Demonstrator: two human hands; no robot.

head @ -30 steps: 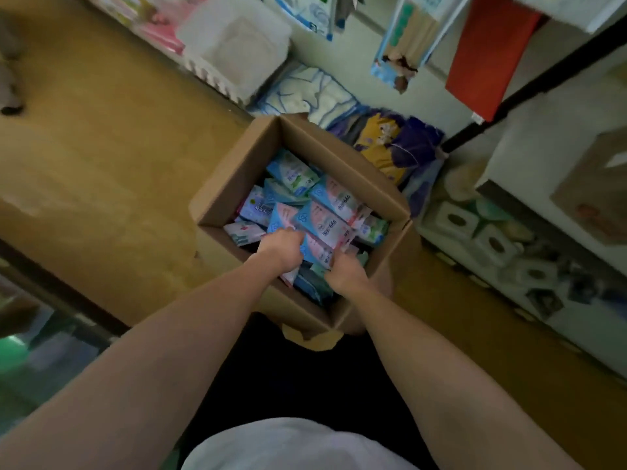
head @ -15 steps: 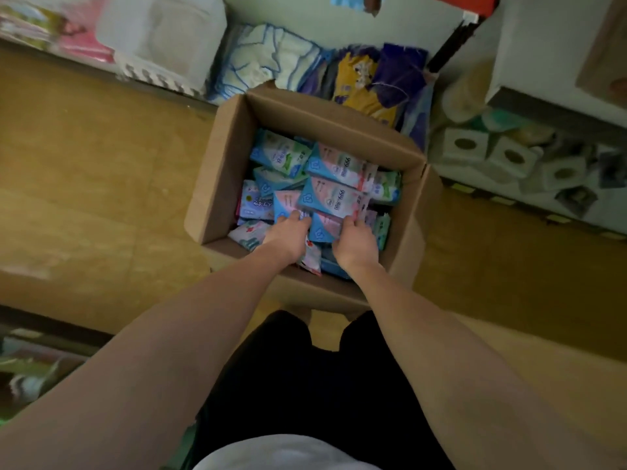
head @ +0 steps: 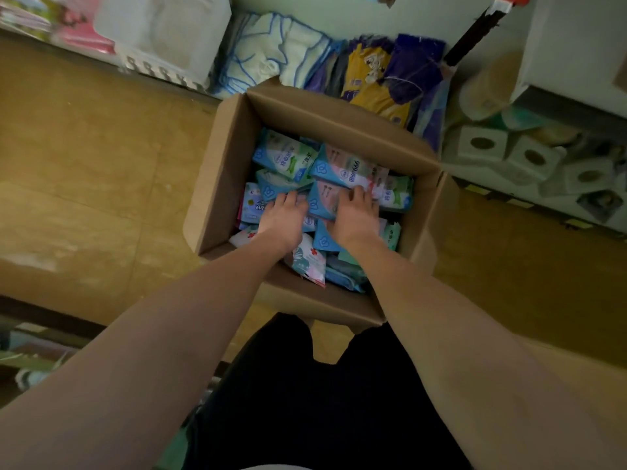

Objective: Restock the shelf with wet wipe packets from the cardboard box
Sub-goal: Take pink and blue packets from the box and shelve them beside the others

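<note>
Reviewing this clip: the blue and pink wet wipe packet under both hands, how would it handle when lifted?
The blue and pink wet wipe packet looks soft: neighbouring packets lie bent and tilted in the brown cardboard box, so it would probably sag. Its wrapper looks glossy, so possibly slippery. The left hand and right hand lie on top with fingers spread.

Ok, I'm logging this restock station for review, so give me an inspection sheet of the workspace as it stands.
Surface: tan floor, scuffed.
Job's things: open cardboard box on the floor, holding many wet wipe packets lying loosely; shelf at upper right.
Clutter: folded cloths, purple and yellow bagged goods, wrapped paper rolls beside the box.
Grips: left hand and right hand both down on the packets; whether either grips one cannot be told.
Cables: nothing seen.
Surroundings: shop aisle, dim light.
</note>
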